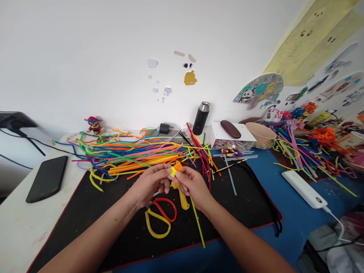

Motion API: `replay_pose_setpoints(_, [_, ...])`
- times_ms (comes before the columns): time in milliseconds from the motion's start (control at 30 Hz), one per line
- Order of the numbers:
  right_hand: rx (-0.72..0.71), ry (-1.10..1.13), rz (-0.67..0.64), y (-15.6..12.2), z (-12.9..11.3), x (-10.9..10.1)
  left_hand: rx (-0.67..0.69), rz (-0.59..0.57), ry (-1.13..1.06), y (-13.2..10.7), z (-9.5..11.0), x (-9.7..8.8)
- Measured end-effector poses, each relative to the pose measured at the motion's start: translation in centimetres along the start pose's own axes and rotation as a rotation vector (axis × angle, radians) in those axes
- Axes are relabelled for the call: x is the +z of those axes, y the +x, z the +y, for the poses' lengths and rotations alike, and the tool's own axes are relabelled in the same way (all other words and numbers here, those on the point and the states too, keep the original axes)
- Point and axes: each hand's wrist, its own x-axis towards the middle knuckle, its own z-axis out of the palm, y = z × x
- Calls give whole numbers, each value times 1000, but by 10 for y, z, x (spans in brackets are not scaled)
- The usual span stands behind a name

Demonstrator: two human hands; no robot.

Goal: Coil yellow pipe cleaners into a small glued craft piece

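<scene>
head view, piece in hand: a small orange-and-yellow piece [176, 169], held up between the two sets of fingertips, its yellow part toward the left hand and its orange part on the far side; too small to fix its long axis.
left hand: the left hand [155, 180] pinches the piece from the left between thumb and forefinger, other fingers curled.
right hand: the right hand [195, 186] pinches it from the right, thumb on the near side; both hands touch it, neither clearly nearer.
yellow-green stem: the stem [198, 225] runs from beneath the right hand toward the wearer, slanting slightly right; its upper end is hidden, so whether it joins the piece cannot be told.
below the hands: a yellow-handled tool [184, 199], partly covered by the right hand; nearer the wearer, a cutter with red and yellow handles [162, 218].
surface: a black mat [127, 242] with a red edge, under both hands, on a blue tabletop [295, 222].
beyond the hands: a heap of coloured stems [136, 153], mostly ahead and left; a black flask [201, 117] ahead and right.
room: a white wall [99, 57] with stickers behind; a phone [47, 179] well left, a white power bank [303, 189] well right.
</scene>
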Motion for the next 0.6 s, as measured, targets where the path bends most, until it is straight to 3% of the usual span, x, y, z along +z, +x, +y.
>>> replay_pose_setpoints(133, [16, 4, 16, 0, 2, -4, 59, 13, 165, 2, -4, -2])
replay_pose_setpoints(300, [19, 16, 52, 3, 6, -7, 354, 110, 570, 3, -8, -4])
replay_pose_setpoints(400, [14, 26, 61, 4, 8, -7, 490, 173, 674, 3, -13, -4])
replay_pose_setpoints(600, [27, 13, 53, 4, 6, -6, 527, 172, 736, 0, -17, -3])
